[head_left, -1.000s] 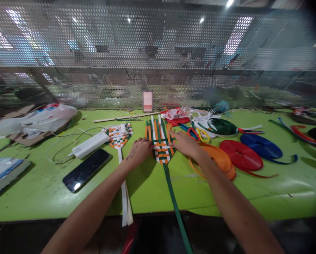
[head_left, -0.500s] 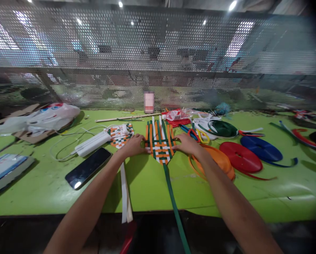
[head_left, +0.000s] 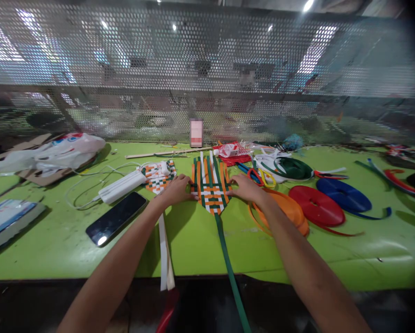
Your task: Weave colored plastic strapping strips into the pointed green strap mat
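Note:
A woven piece of orange, green and white strips (head_left: 213, 194) lies on the green table, its pointed end toward me and loose strip ends fanning away. My left hand (head_left: 179, 188) pinches its left edge, and my right hand (head_left: 244, 187) pinches the right edge at about the same height. From the point, a long green strip (head_left: 228, 259) runs down over the table's front edge. Left of my left hand lies another woven piece (head_left: 157, 175) in orange, white and green. White strips (head_left: 164, 254) hang over the table edge below my left wrist.
At left are a black phone (head_left: 116, 218), a white power strip (head_left: 121, 186), a plastic bag (head_left: 66, 152) and a book-like pack (head_left: 9, 222). Orange (head_left: 287, 210), red (head_left: 316, 206) and blue (head_left: 343, 195) coils lie right, with scissors (head_left: 265, 178). A perforated screen (head_left: 141, 106) stands behind.

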A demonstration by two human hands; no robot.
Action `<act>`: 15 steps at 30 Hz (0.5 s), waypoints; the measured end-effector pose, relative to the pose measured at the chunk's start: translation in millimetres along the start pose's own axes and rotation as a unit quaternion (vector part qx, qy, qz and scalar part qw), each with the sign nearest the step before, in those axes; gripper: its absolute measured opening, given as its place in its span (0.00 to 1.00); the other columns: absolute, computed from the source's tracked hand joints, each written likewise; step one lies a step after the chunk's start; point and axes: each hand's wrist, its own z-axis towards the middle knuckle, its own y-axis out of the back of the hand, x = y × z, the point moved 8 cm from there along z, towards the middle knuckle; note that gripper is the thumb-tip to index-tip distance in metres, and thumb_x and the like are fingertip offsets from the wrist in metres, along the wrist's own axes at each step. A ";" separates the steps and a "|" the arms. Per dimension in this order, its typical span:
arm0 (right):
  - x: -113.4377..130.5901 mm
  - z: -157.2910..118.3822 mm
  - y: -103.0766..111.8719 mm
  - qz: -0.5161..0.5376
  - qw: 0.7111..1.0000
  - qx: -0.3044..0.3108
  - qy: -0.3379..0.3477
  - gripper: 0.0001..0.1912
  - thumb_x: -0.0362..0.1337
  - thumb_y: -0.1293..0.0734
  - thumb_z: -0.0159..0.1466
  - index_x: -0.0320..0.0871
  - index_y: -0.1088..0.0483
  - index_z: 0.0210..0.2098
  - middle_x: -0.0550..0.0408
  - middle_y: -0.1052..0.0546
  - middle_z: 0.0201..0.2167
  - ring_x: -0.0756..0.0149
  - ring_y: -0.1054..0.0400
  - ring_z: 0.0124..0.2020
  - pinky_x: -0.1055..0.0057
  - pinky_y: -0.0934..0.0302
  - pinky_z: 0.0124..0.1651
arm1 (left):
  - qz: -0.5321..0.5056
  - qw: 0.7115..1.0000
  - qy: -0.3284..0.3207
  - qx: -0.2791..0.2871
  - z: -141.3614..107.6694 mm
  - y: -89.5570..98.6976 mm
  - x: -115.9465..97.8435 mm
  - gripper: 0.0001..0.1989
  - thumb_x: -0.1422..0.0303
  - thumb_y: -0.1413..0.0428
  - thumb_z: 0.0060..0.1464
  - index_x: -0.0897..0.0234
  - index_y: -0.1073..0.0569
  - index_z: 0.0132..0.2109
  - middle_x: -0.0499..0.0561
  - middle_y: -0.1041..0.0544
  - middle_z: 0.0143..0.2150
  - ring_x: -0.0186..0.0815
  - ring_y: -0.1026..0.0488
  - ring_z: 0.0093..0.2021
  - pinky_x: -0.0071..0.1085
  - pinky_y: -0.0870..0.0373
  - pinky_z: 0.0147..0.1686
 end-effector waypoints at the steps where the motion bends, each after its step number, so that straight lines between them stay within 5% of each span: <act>1: 0.4 -0.1 0.0 0.001 1.000 0.002 0.000 0.21 0.45 0.22 0.58 0.44 0.27 0.47 0.46 0.27 0.50 0.52 0.29 0.51 0.61 0.36 0.54 | -0.001 1.000 0.002 0.001 -0.3 0.2 -0.3 0.31 0.46 0.37 0.50 0.61 0.27 0.54 0.61 0.29 0.58 0.54 0.30 0.59 0.43 0.31 0.56; 15: 3.6 -0.3 1.4 0.000 1.000 0.003 0.001 0.20 0.46 0.23 0.58 0.44 0.27 0.45 0.47 0.28 0.47 0.53 0.30 0.49 0.61 0.36 0.53 | -0.004 1.000 0.007 -0.001 1.0 -1.0 -0.2 0.31 0.47 0.36 0.48 0.60 0.27 0.53 0.61 0.29 0.57 0.54 0.29 0.58 0.44 0.31 0.57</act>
